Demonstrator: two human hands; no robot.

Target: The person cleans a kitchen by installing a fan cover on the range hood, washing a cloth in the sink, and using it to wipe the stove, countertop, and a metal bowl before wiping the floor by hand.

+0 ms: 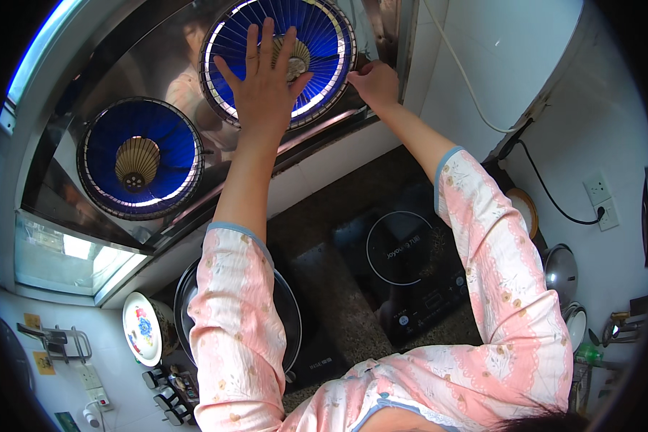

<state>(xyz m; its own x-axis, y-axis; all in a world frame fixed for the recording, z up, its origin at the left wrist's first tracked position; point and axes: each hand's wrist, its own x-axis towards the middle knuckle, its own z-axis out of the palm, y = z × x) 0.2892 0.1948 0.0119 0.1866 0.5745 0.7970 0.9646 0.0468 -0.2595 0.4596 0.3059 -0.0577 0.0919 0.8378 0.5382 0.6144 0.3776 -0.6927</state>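
The underside of a shiny metal range hood [216, 135] fills the upper left, with two round blue fan openings behind wire guards. My left hand [267, 75] lies spread, fingers apart, over the wire guard [332, 102] of the right-hand opening. At that guard's right rim is my right hand [375, 83], thumb and fingers drawn together; whether they pinch the rim or something small is not clear. The second wire guard [140, 213], round the other blue opening, sits to the lower left, with no hand on it. Ribbed, tan-coloured fan hubs show inside both openings.
Below my arms are a black induction cooktop [405, 254] and a pan [291, 324], partly hidden by my left sleeve. A floral enamel lid [142, 329] stands at the left. Along the right wall are a plugged-in black cord [556, 202], a metal lid [561, 272] and utensils.
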